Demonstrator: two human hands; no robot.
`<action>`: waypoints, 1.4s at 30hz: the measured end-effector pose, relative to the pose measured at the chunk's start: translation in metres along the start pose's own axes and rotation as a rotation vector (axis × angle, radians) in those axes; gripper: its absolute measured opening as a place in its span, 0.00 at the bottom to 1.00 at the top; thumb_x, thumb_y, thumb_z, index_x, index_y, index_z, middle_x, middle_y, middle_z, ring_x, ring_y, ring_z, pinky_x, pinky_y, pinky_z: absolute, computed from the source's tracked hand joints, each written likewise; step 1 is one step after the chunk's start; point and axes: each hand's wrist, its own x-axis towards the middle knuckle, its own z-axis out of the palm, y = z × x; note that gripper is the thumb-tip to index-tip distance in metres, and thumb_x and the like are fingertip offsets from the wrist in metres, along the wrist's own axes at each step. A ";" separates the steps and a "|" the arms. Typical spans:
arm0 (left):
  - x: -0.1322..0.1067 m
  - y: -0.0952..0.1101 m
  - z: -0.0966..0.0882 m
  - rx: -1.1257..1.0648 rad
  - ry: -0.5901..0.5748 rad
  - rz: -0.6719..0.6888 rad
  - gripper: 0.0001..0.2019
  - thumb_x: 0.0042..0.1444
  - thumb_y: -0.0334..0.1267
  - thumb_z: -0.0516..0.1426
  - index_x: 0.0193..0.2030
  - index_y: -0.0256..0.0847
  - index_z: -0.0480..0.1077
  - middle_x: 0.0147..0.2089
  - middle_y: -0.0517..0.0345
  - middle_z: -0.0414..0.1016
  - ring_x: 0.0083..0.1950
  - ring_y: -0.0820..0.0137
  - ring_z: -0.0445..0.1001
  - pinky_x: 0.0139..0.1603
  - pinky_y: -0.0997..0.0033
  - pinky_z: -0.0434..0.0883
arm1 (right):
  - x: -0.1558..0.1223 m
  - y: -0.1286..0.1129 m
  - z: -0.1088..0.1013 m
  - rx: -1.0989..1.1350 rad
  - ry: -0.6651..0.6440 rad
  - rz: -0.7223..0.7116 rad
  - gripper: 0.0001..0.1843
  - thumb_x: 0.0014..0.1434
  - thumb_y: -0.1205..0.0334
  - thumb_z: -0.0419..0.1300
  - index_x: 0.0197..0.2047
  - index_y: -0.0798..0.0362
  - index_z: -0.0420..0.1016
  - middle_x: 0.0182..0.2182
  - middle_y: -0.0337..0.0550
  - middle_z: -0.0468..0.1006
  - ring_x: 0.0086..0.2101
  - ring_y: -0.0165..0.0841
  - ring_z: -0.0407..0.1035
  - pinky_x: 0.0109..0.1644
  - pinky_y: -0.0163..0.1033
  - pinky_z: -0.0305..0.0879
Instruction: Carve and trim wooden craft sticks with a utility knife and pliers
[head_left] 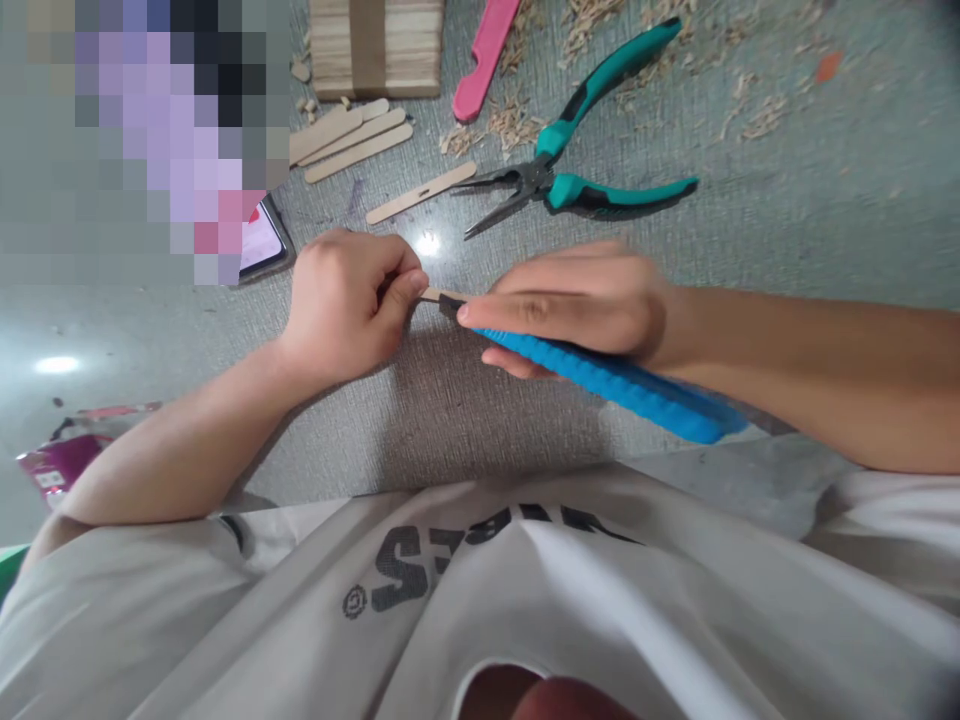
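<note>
My left hand point(349, 300) is closed, pinching the end of a wooden craft stick point(432, 294) between thumb and fingers. Wrapped round a blue utility knife point(600, 378) with a ribbed handle, my right hand point(577, 295) rests its index finger along the top near the blade. The knife's dark tip point(450, 304) meets the stick just right of my left fingertips. Most of the stick is hidden by both hands. Beyond them lies another craft stick point(397, 205) with a small dark slot in its middle.
Open pliers point(534, 178) with teal handles lie beyond my right hand. Further back are loose craft sticks point(360, 150), a banded stick bundle point(412, 50), a pink tool point(486, 60) and wood shavings point(510, 125). A phone point(266, 245) lies left, partly covered by a blurred area.
</note>
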 end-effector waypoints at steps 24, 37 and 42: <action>-0.001 0.004 0.000 0.013 0.008 -0.007 0.11 0.74 0.44 0.56 0.37 0.48 0.69 0.30 0.57 0.74 0.33 0.60 0.72 0.43 0.53 0.69 | 0.001 0.010 -0.001 -0.440 0.084 -0.453 0.15 0.82 0.58 0.66 0.66 0.50 0.79 0.44 0.40 0.89 0.39 0.30 0.83 0.42 0.34 0.79; 0.000 0.004 -0.001 0.015 0.018 0.015 0.11 0.73 0.44 0.56 0.36 0.49 0.71 0.29 0.56 0.76 0.32 0.60 0.73 0.40 0.52 0.68 | -0.002 0.021 0.014 -0.381 0.073 -0.315 0.15 0.86 0.52 0.57 0.60 0.47 0.84 0.40 0.39 0.86 0.35 0.29 0.79 0.41 0.35 0.75; 0.000 0.004 -0.001 0.027 0.007 0.016 0.12 0.74 0.44 0.56 0.36 0.49 0.71 0.30 0.56 0.76 0.33 0.60 0.74 0.41 0.51 0.69 | -0.001 0.018 0.009 -0.350 0.128 -0.419 0.12 0.84 0.57 0.61 0.62 0.47 0.83 0.42 0.38 0.88 0.35 0.28 0.80 0.40 0.34 0.74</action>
